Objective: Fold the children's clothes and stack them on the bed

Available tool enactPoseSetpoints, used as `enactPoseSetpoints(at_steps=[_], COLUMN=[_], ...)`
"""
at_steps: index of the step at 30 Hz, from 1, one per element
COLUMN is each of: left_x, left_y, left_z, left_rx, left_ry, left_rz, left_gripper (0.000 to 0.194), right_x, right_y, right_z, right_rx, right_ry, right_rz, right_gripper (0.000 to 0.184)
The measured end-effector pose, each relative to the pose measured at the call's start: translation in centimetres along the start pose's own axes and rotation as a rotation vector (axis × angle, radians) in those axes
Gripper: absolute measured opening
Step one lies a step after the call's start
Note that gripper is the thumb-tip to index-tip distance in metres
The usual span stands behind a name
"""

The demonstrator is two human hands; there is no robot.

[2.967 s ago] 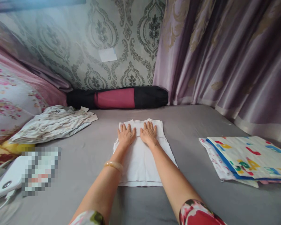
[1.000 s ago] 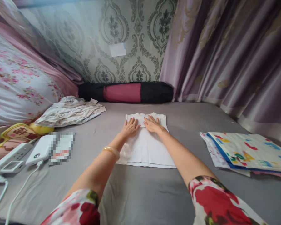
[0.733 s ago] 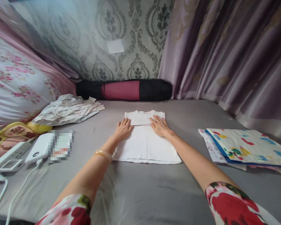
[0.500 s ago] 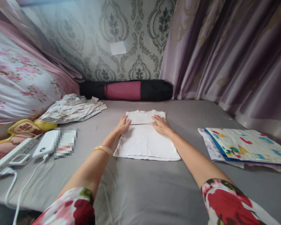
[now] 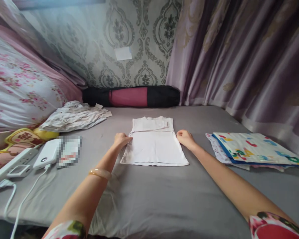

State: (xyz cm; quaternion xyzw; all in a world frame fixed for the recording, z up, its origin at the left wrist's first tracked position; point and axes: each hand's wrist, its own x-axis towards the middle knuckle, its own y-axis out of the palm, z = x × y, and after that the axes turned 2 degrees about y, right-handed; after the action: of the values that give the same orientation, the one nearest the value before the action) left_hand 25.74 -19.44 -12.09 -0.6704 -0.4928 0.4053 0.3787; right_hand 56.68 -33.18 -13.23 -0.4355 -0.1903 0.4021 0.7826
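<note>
A white long-sleeved shirt (image 5: pixel 154 149) lies flat on the grey bed sheet (image 5: pixel 149 199), neckline away from me. Its sleeves are folded inward across the chest, and the wider hem faces me. At the shirt's left side, just under the folded sleeve, my left hand (image 5: pixel 121 139) is closed with its thumb and fingers on the edge. My right hand (image 5: pixel 186 138) is closed on the opposite edge at the same height, fingers curled. The fingertips of both hands are partly hidden.
A stack of folded clothes (image 5: pixel 254 149) lies at right. Crumpled garments (image 5: pixel 76 118) lie at left, near a power bank (image 5: pixel 48 153), a power strip (image 5: pixel 13 166) and a yellow cushion (image 5: pixel 20 142). A black and maroon long bag (image 5: pixel 128 96) lies along the wall.
My hands were lying flat on the shirt's upper part. They slid outward to its two sides and closed at the edges, leaving the folded sleeves uncovered.
</note>
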Motion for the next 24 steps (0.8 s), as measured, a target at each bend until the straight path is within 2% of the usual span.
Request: enactPoseSetpoints(at_steps=[6,9,12,16,18,21,24], left_x=[-0.7,-1.4,-2.7,-5.7,-7.3,-8.9,-9.7], left_y=[0.5,0.5,0.0,-1.2,-1.8,-2.6,-3.2], left_z=[0.1,0.3,0.8,2.2,2.9,3.7,4.2], left_rx=[-0.051,-0.087,-0.214,-0.338,-0.366,-0.383,-0.394], left_ry=[0.059,0.034,0.043,0.244,0.319,0.350,0.325], left_rz=[-0.099,-0.086,0.044,0.264,0.403,0.570,0.580], left_gripper=[0.023,0.031,0.057,0.083,0.082,0.064,0.050], right_x=[-1.8,-3.4,-5.5,-8.2,-9.3,-10.3,-10.8], right_y=[-0.4,-0.5,-0.9,-2.0,-2.7,-3.9,-4.6], right_z=[0.3,-0.4,-1.5,-2.9,-3.5,-4.3,-5.0], right_rx=[-0.020,-0.029,-0.030,0.068,0.144,0.181,0.182], right_ry=[0.045,-0.064,-0.187,-0.252,-0.262,-0.306,-0.350], right_rz=[0.062,0.070,0.104,0.255,0.384,0.503,0.558], right_gripper=[0.037,0.047,0.052,0.049,0.042,0.037,0.044])
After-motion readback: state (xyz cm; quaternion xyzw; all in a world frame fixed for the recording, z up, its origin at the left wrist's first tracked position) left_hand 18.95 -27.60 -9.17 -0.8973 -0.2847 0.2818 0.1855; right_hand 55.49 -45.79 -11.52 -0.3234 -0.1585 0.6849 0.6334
